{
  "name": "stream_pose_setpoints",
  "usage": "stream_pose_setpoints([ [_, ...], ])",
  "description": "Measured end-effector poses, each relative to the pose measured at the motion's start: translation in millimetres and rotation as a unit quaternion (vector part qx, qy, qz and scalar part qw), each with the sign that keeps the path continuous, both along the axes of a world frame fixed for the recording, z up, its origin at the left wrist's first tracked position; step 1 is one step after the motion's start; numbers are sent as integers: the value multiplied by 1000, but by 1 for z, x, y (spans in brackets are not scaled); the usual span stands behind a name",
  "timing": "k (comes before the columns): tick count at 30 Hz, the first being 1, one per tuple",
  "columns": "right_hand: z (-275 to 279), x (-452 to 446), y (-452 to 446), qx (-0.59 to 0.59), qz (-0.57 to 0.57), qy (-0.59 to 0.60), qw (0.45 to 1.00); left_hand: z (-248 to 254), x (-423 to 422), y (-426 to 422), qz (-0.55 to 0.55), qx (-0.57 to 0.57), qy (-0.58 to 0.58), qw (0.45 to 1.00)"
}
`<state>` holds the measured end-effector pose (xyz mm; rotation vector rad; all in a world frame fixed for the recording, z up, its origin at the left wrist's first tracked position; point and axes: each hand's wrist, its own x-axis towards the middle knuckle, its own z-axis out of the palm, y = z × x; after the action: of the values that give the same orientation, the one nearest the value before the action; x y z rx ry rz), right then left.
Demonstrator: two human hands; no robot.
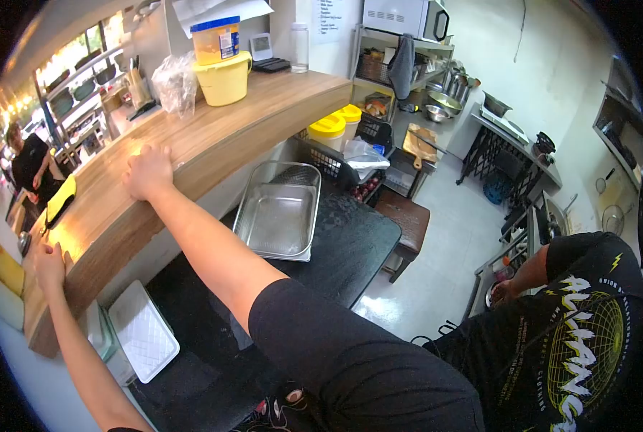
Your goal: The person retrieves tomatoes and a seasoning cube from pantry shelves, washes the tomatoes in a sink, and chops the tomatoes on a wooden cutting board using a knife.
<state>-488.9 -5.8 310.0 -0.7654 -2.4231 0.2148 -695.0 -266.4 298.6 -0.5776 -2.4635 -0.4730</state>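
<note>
Head view, sole entry. Item: one yellow-and-black object (62,196), lying on the wooden counter (264,97) at the left of the view; long axis slanting, yellow part toward the far end, narrow dark end toward the near left hand; exact kind too small to tell. Counter: pale wood grain, thick rounded edge, running from lower left up to the right. Upon it, farther along: clear plastic bag (175,85), yellow tub (223,81) with a blue-lidded container (217,40) stacked on top, clear bottle (299,49). Below: black table (350,227) bearing a metal pan (282,209), and a white ribbed tray (143,331) near the counter's low end. Room: brown stool (404,219), pale floor, wooden board (420,142) on a side bench, microwave (397,19) on a rack; at right, a person in a printed black shirt (581,345); at far left, another person (32,165) in black beyond the counter. Left hand (50,268): fingers bent at the counter's edge, just short of the dark end; how far open cannot be told. Right hand (149,173): knuckles up, fingers bent on the counter top, farther along; its palm is hidden, so its grip cannot be told.
</note>
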Motion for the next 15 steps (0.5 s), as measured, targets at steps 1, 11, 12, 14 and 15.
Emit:
stream_pose_setpoints([
  [1, 1, 1, -1, -2, -1, -2, 1000, 2, 2, 0, 8, -7, -11, 1000],
  [11, -27, -34, 34, -29, 25, 12, 999, 17, 43, 7, 12, 100, -45, 994],
  [12, -25, -29, 36, -73, 118, 50, 989, 21, 53, 13, 25, 95, -32, 995],
  [14, 19, -8, -20, -127, 9, -56, 990, 19, 69, -4, 56, 96, -7, 994],
  [15, 10, -17, -17, -39, 17, -33, 999, 18, 66, 2, 58, 93, -10, 994],
])
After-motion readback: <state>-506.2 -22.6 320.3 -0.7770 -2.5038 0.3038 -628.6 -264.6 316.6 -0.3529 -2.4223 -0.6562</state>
